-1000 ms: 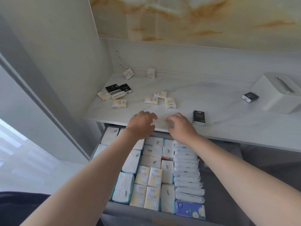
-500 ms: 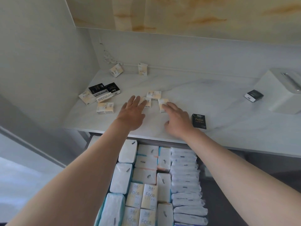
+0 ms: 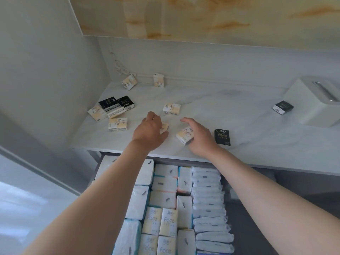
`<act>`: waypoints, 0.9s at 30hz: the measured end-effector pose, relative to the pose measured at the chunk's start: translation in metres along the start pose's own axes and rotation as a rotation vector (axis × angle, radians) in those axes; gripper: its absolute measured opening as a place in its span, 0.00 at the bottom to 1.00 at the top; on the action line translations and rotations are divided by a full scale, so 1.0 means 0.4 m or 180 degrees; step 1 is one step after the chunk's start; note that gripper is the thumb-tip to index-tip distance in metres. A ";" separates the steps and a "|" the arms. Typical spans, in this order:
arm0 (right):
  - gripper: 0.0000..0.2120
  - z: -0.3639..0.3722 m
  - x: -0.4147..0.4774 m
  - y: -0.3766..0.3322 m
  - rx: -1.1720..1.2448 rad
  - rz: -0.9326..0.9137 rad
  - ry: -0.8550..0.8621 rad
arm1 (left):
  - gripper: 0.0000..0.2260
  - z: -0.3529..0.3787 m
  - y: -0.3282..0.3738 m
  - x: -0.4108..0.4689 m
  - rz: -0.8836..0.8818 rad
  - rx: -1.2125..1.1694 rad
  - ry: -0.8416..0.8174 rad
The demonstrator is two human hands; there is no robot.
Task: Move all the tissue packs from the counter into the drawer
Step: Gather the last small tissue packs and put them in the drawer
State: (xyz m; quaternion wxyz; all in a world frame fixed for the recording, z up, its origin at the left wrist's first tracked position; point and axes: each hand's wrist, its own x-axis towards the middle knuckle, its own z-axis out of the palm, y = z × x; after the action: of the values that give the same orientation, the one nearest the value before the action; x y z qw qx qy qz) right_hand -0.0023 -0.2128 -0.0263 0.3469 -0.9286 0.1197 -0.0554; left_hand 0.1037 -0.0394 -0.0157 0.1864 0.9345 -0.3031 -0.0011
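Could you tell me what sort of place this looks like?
Probably a home storage nook: a pale marble-look counter with a white square tissue box, above an open drawer filled with tissue packs.

I see the counter [image 3: 239, 115] mid-frame as smooth pale stone-look w/ faint grey veins, satin sheen. Panel above [image 3: 202, 17], top of frame, is glossy, cream w/ amber veining, reflective. Cream tissue packs [image 3: 171, 108] and black ones [image 3: 222, 137] look like slick plastic film, slight gloss. White packs in the drawer [image 3: 255, 227], lower centre, are soft crinkly film. Tissue box [image 3: 312, 107] at right edge: matt white plastic, approx.; I can't tell the slot's material.
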 end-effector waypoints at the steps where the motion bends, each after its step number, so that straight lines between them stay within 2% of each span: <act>1: 0.35 0.004 -0.003 0.001 0.0030 0.0017 0.0075 | 0.15 -0.001 -0.004 -0.007 0.0049 -0.0047 -0.0026; 6: 0.29 0.019 -0.008 -0.014 -0.0896 0.0490 0.0138 | 0.21 -0.014 -0.022 -0.032 0.0254 -0.0080 -0.0586; 10: 0.29 0.017 -0.044 -0.031 -0.0910 0.0246 0.0030 | 0.16 -0.028 -0.022 -0.068 0.0303 0.0033 -0.0476; 14: 0.37 0.019 -0.102 -0.060 -0.0911 -0.0132 -0.0321 | 0.23 -0.051 -0.022 -0.126 0.0244 -0.0472 -0.0617; 16: 0.37 0.029 -0.142 -0.067 -0.0974 -0.0415 -0.0365 | 0.24 -0.058 -0.026 -0.154 0.0259 -0.0626 -0.0753; 19: 0.31 0.045 -0.201 -0.070 -0.1175 -0.0868 -0.0417 | 0.18 -0.054 -0.028 -0.198 0.0369 -0.0628 -0.0841; 22: 0.25 0.066 -0.246 -0.066 -0.1372 -0.0984 -0.0720 | 0.13 -0.041 -0.016 -0.243 0.0602 -0.0483 -0.0909; 25: 0.21 0.087 -0.275 -0.047 -0.1581 -0.0867 -0.0911 | 0.11 -0.005 -0.007 -0.290 0.0832 -0.0103 -0.1256; 27: 0.22 0.099 -0.291 -0.036 -0.1342 -0.0488 -0.1025 | 0.12 0.026 -0.011 -0.318 0.0878 0.0252 -0.1488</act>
State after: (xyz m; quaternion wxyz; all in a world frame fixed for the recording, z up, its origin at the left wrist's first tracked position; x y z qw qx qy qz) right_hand -0.1046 -0.1469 -0.0489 0.1553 -0.9835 0.0013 0.0930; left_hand 0.0012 0.0323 -0.0412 0.0731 0.8653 -0.4622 -0.1795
